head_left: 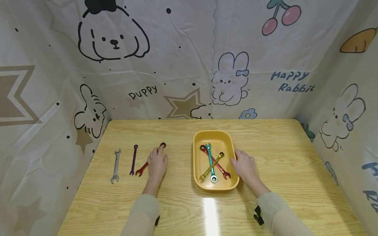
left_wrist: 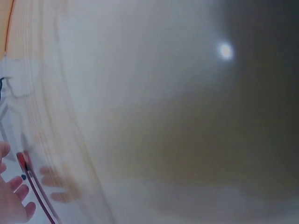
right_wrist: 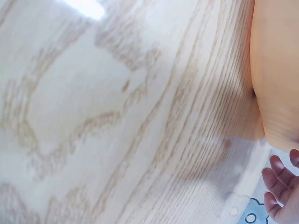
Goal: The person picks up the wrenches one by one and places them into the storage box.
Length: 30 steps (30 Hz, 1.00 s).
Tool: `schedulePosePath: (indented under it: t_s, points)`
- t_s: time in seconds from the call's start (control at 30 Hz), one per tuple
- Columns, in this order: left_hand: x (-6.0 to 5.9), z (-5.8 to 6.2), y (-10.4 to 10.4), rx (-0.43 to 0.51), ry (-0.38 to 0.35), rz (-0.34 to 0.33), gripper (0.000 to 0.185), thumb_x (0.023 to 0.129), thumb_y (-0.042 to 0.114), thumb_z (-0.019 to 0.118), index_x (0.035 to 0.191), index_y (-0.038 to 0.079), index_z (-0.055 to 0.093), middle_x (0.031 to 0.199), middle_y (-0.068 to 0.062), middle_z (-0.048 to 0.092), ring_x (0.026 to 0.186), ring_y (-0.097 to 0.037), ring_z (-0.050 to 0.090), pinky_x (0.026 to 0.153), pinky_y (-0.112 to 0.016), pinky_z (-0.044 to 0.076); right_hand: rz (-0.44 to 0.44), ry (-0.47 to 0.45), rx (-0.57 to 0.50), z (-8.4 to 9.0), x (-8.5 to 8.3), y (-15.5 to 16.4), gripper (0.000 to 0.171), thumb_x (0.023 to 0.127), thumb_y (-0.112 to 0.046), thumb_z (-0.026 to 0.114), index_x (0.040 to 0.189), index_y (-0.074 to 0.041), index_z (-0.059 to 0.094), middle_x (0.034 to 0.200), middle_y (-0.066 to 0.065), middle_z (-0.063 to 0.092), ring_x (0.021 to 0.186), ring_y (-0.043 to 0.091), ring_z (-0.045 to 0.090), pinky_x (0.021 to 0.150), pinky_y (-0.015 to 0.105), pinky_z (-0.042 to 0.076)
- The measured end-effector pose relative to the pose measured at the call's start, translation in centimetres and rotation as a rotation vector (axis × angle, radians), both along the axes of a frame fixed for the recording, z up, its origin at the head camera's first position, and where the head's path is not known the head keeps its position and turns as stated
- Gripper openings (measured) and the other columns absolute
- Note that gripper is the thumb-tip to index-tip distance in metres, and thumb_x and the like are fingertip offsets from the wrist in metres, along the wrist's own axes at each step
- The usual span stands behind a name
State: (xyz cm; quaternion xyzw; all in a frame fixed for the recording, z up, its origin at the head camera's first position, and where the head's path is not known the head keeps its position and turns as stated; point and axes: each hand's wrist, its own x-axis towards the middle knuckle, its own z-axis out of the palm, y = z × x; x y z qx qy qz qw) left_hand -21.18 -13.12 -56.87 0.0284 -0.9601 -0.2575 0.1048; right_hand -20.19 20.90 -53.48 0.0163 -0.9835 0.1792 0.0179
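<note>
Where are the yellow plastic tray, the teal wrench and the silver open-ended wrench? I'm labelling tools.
yellow plastic tray (head_left: 197, 137), head view, far left rim
teal wrench (head_left: 210, 160), head view, mid-shaft
silver open-ended wrench (head_left: 116, 165), head view, mid-shaft

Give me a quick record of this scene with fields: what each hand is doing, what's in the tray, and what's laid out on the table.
left hand: rests on the red wrench on the table
right hand: touches the right rim of the yellow tray
in tray: teal wrench, gold wrench, dark red wrench, crossed over each other
left of the hand: purple wrench, silver wrench
</note>
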Motion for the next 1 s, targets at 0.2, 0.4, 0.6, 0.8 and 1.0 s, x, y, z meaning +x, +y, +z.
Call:
schedulePosePath:
  t_s: [0.2, 0.4, 0.6, 0.8, 1.0]
  points:
    - [-0.2, -0.4, -0.9, 0.013, -0.031, 0.029, 0.043, 0.092, 0.017, 0.053, 0.133, 0.009, 0.044, 0.123, -0.021, 0.042, 0.112, -0.038, 0.039, 0.093, -0.053, 0.030, 0.001, 0.002, 0.000, 0.1, 0.0, 0.0, 0.045, 0.087, -0.026, 0.054, 0.124, 0.000, 0.050, 0.111, 0.024, 0.058, 0.100, 0.042, 0.055, 0.081, 0.051, 0.037]
    - [-0.5, -0.7, -1.8, 0.006, -0.066, 0.059, 0.044, 0.092, 0.020, 0.052, 0.134, 0.009, 0.043, 0.126, -0.021, 0.041, 0.115, -0.038, 0.038, 0.094, -0.053, 0.030, 0.010, -0.006, 0.007, 0.2, 0.1, 0.0, 0.045, 0.088, -0.027, 0.053, 0.124, 0.000, 0.049, 0.112, 0.024, 0.058, 0.102, 0.040, 0.054, 0.082, 0.051, 0.037]
    - [-0.7, -0.7, -2.2, 0.011, -0.091, 0.086, 0.044, 0.092, 0.022, 0.052, 0.133, 0.010, 0.043, 0.125, -0.020, 0.042, 0.113, -0.037, 0.039, 0.091, -0.053, 0.032, 0.006, -0.009, 0.003, 0.2, 0.1, 0.0, 0.045, 0.088, -0.026, 0.052, 0.125, 0.000, 0.049, 0.113, 0.024, 0.057, 0.103, 0.041, 0.054, 0.082, 0.052, 0.036]
    - [-0.7, -0.7, -2.5, 0.018, -0.080, 0.117, 0.043, 0.092, 0.023, 0.053, 0.132, 0.010, 0.044, 0.121, -0.019, 0.041, 0.108, -0.037, 0.039, 0.089, -0.051, 0.032, 0.007, 0.001, -0.004, 0.2, 0.1, 0.0, 0.044, 0.088, -0.026, 0.053, 0.123, 0.000, 0.050, 0.113, 0.024, 0.058, 0.103, 0.040, 0.054, 0.081, 0.052, 0.036]
    - [-0.7, -0.9, -2.6, 0.056, -0.045, 0.158, 0.040, 0.090, 0.023, 0.056, 0.128, 0.011, 0.049, 0.115, -0.017, 0.043, 0.103, -0.036, 0.039, 0.084, -0.050, 0.032, 0.004, 0.001, 0.017, -0.1, 0.0, 0.0, 0.042, 0.087, -0.025, 0.053, 0.121, -0.001, 0.051, 0.110, 0.024, 0.058, 0.101, 0.040, 0.054, 0.080, 0.052, 0.037]
